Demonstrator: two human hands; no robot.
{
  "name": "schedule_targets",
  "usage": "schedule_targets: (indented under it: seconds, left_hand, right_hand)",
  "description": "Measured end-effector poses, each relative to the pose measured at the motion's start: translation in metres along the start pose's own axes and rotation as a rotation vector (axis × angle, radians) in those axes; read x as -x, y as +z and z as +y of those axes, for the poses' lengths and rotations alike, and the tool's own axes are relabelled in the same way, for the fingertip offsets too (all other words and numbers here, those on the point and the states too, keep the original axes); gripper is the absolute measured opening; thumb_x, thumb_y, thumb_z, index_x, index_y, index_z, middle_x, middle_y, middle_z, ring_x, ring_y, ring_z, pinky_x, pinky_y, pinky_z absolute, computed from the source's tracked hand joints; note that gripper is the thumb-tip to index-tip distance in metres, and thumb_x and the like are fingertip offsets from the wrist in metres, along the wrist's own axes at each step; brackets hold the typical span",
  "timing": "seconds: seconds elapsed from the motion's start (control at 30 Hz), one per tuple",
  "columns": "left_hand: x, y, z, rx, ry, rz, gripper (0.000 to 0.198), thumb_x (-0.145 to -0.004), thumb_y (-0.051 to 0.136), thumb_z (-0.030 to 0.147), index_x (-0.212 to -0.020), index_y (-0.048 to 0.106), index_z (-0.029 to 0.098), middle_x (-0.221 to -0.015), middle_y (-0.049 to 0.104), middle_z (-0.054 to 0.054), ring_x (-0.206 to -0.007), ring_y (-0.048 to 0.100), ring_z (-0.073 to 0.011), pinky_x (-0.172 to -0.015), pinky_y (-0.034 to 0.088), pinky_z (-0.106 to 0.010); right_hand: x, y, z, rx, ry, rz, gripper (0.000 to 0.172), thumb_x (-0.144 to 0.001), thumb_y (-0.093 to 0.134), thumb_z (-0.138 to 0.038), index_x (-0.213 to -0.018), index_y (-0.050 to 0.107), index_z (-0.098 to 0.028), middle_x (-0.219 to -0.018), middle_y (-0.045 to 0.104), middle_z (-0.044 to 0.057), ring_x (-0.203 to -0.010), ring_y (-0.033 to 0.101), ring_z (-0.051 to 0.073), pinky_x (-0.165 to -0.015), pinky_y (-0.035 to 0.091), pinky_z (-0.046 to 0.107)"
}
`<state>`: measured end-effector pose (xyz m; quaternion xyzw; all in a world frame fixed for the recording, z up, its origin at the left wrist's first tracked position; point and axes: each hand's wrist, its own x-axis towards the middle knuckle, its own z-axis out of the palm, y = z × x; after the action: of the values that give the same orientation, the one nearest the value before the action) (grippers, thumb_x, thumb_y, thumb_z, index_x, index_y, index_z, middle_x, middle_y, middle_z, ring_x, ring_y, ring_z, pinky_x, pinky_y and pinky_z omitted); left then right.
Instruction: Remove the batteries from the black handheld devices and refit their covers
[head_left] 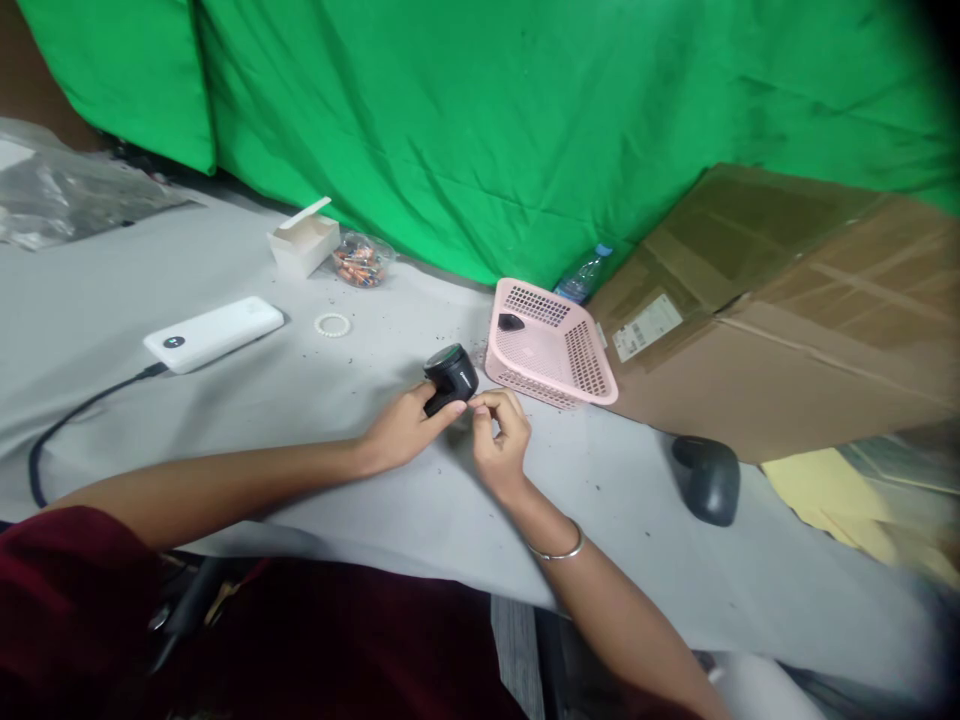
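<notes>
1. Black handheld device (459, 382), round-topped: is sitting within the left hand (403, 426); whether its underside is touching the grey cloth (300, 405), I cannot tell.
2. Left grip: thumb and fingers are clasping the device by its near side and lower body.
3. Right grip: the right hand (501, 440) is curling just beside the device, thumb and forefinger meeting near its lower edge; whether they are pinching any part of it, I cannot tell.
4. Risk, slipping: only the left hand is plainly supporting the device, so a sharp tug from the right fingertips could be twisting it loose.
5. Risk, loss: any small part coming free could be dropping below the grip or bouncing toward the pink basket (540, 360), which is standing just beyond and right of the hands.
6. Marking, device: small pale lettering is running along the side facing the right hand; too small for reading.
7. Marking, carton (810, 370), far right of the grip: a white label (647, 327) is showing print, none of it legible.
8. Marking, white power bank (217, 333), well left of the grip: a dark round display is showing lit marks, their value unclear.
</notes>
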<state>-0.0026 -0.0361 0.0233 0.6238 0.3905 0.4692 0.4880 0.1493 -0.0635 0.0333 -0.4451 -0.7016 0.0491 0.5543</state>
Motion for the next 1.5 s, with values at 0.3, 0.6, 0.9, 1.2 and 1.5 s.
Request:
schedule_targets:
  seconds: [0.3,0.6,0.9,1.2,1.5]
  left_hand:
    - [-0.024,-0.021,0.012,0.742,-0.424,-0.378,0.058,-0.089,0.036,0.058,-0.098,0.065,0.009,-0.075,0.065,-0.012,-0.063,0.060,-0.0203,-0.062,0.048,-0.030]
    - [-0.025,-0.018,0.002,1.000,-0.640,-0.342,0.053,-0.092,0.035,0.049,-0.110,0.062,0.007,-0.087,0.068,-0.016,-0.065,0.063,-0.0221,-0.057,0.051,-0.033]
    - [-0.021,-0.006,0.008,0.969,-0.665,-0.159,0.045,-0.091,0.037,0.041,-0.098,0.066,0.006,-0.084,0.067,-0.015,-0.072,0.065,-0.0225,-0.057,0.050,-0.028]
    - [-0.020,-0.006,0.003,0.956,-0.673,-0.138,0.045,-0.090,0.039,0.043,-0.091,0.066,0.007,-0.072,0.063,-0.011,-0.052,0.055,-0.0178,-0.052,0.047,-0.029]
    - [-0.021,-0.004,-0.006,0.964,-0.624,-0.113,0.036,-0.084,0.054,0.044,-0.086,0.065,0.009,-0.062,0.059,-0.007,-0.055,0.058,-0.0199,-0.055,0.048,-0.029]
  right_hand:
    - [0.006,0.006,0.007,-0.021,0.104,0.048,0.016,-0.094,0.046,-0.027,-0.102,0.057,-0.019,-0.091,0.058,0.007,-0.080,0.058,0.016,-0.069,0.049,0.030]
    - [0.003,0.006,-0.002,0.070,-0.184,-0.077,0.013,-0.087,0.058,-0.016,-0.096,0.066,-0.020,-0.085,0.065,0.005,-0.082,0.060,0.018,-0.071,0.050,0.033]
    - [0.006,0.010,-0.003,0.182,-0.272,-0.321,0.009,-0.088,0.061,-0.021,-0.091,0.069,-0.021,-0.086,0.069,0.002,-0.083,0.058,0.017,-0.076,0.049,0.031]
    - [0.009,0.013,-0.005,0.220,-0.285,-0.331,0.008,-0.088,0.063,-0.024,-0.092,0.069,-0.019,-0.088,0.068,0.002,-0.085,0.056,0.016,-0.076,0.049,0.029]
    - [0.009,0.014,-0.005,0.234,-0.265,-0.334,0.007,-0.088,0.063,-0.024,-0.089,0.067,-0.019,-0.086,0.067,0.001,-0.084,0.056,0.016,-0.074,0.048,0.029]
